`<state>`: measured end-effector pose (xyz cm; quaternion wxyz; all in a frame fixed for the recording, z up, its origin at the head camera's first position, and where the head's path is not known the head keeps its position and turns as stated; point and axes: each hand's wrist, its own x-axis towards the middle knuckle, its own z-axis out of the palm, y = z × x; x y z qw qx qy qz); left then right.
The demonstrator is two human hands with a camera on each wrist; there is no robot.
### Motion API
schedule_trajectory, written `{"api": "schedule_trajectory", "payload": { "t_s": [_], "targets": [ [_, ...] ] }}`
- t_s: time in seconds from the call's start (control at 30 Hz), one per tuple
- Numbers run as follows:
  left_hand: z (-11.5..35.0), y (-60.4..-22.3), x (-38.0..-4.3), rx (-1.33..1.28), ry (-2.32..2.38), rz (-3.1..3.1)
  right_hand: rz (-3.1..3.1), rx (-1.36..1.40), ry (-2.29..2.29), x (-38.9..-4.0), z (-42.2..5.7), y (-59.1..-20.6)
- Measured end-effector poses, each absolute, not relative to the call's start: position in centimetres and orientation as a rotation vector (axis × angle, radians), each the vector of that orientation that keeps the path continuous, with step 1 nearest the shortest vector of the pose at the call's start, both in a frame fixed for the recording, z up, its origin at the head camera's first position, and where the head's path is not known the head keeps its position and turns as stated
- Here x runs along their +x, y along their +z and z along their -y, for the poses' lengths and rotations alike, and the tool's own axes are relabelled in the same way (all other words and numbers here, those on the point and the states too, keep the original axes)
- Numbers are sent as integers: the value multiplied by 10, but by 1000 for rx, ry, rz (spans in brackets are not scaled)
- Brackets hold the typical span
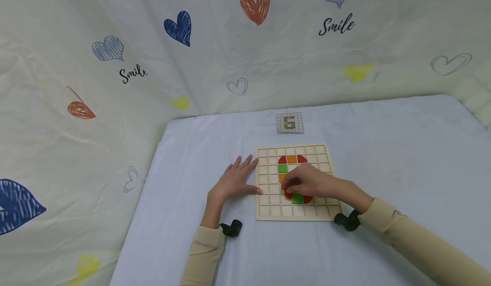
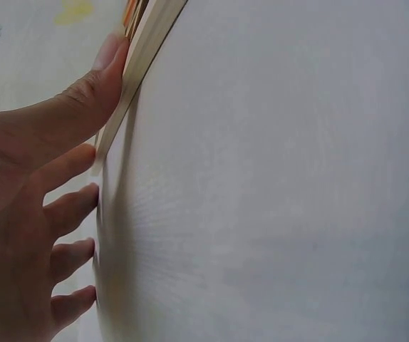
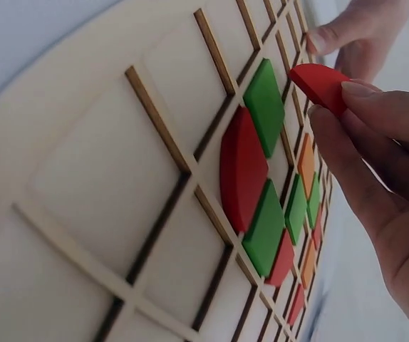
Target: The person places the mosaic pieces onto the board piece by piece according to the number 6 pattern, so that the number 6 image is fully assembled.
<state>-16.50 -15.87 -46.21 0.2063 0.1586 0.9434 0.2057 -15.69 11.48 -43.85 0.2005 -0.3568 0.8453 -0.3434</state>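
A wooden grid board point(image 1: 268, 211) lies on the white-covered table. My left hand point(image 1: 235, 182) rests at its left edge with the fingers spread. The left thumb point(image 2: 108, 78) touches the board's rim. My right hand point(image 1: 310, 181) is over the board's lower middle, thumb and forefinger pinching a red rounded tile point(image 3: 320, 85). In the right wrist view this tile is tilted above the grid. Set in the grid are green square tiles point(image 3: 265, 107), red rounded tiles point(image 3: 241, 171) and orange square tiles point(image 1: 292, 159). The right hand hides part of this pattern in the head view.
Beyond the board lies a small card point(image 1: 280, 127) printed with a coloured pattern on a grid. A cloth point(image 1: 215, 64) with hearts and the word Smile hangs behind the table. Black wrist cameras sit at both cuffs, the right one point(image 1: 347, 221) near the board's lower right corner.
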Motion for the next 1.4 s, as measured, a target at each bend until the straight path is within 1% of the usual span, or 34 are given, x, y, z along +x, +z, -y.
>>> {"api": "schedule_trajectory", "payload": {
  "t_s": [0.17, 0.53, 0.87, 1.17, 1.4],
  "targets": [
    [158, -462, -165, 448, 583, -2628, -2333, -996, -952, -156, -107, -444],
    [159, -461, -165, 438, 579, -2625, -2349, -1098, -936, -153, -97, -449],
    [159, -460, -166, 434, 577, -2621, -2449, -1140, -783, -143, -90, -448],
    [158, -460, -167, 436, 583, -2618, -2497, -1131, -782, -142, -93, -448],
    [158, -461, -166, 433, 569, -2620, -2530, -1149, -870, -140, -107, -445]
  ]
}}
